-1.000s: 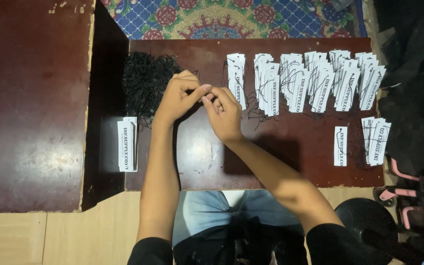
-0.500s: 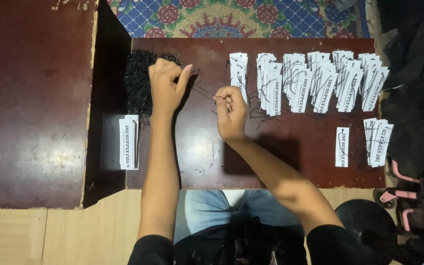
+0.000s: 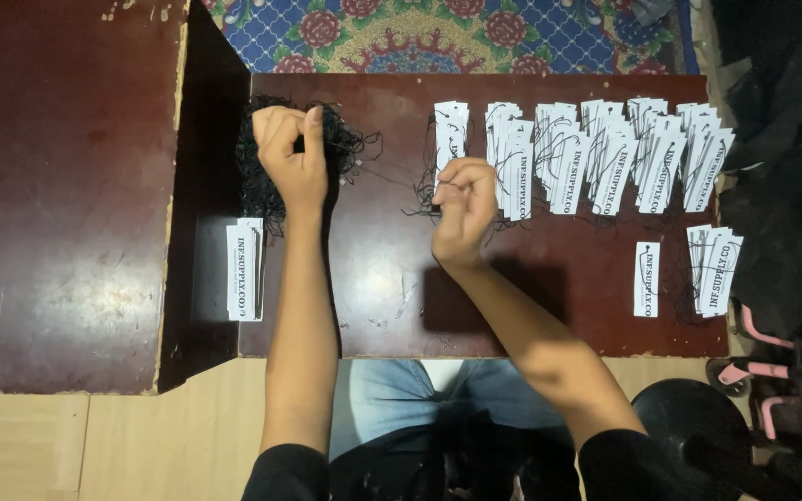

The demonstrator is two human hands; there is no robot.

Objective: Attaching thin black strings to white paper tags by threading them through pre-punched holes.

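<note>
Table (image 3: 373, 306): dark red wood, low.
Tag row (image 3: 596, 153): white paper tags along the far edge, right of both hands.
String pile (image 3: 271, 158): black tangle under the left hand (image 3: 291, 153), fingers curled pinching strands.
Right hand (image 3: 461, 206): fingertips pressed together on a thin black string (image 3: 424, 199), near the leftmost tags.

We see a home setting used for small piecework. A low dark red wooden table (image 3: 549, 315) stands on a light wood-patterned floor (image 3: 67, 445), with a blue floral carpet (image 3: 438, 37) beyond its far edge, furnishings typical of a living room. White paper tags (image 3: 596, 153) laid out in overlapping rows and a heap of black string (image 3: 266, 167) indicate hand assembly done at home rather than in a factory.
</note>
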